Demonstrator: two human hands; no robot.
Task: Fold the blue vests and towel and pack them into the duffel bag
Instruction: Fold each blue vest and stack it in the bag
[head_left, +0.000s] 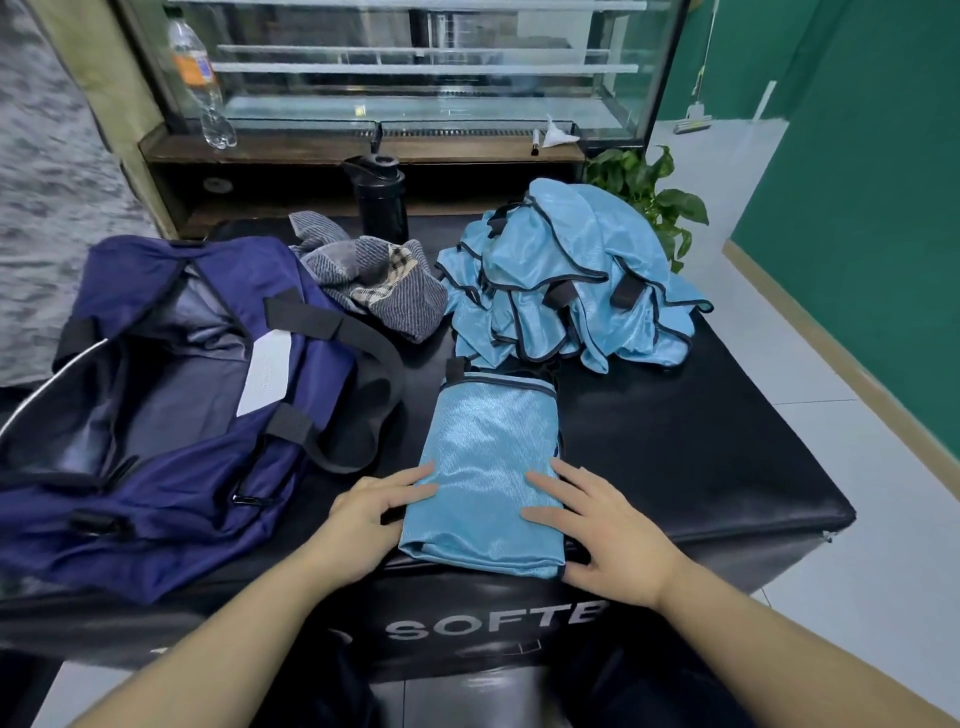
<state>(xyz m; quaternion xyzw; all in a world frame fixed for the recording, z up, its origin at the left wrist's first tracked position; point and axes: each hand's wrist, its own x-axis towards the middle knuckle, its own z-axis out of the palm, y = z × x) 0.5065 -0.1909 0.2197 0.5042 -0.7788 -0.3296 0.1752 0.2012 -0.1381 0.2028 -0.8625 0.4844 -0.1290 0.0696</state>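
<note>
The open duffel bag (171, 395) lies on the left of the black counter (701, 467), the towel (374, 280) behind it. Both hands, left hand (363, 514) and right hand (608, 530), press flat, fingers spread, on the near folded vest (483, 467). The vest pile (566, 280) sits far right.

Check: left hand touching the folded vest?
Touching. Head view shows the left hand with its fingers lying flat on the folded vest, along its left edge.
</note>
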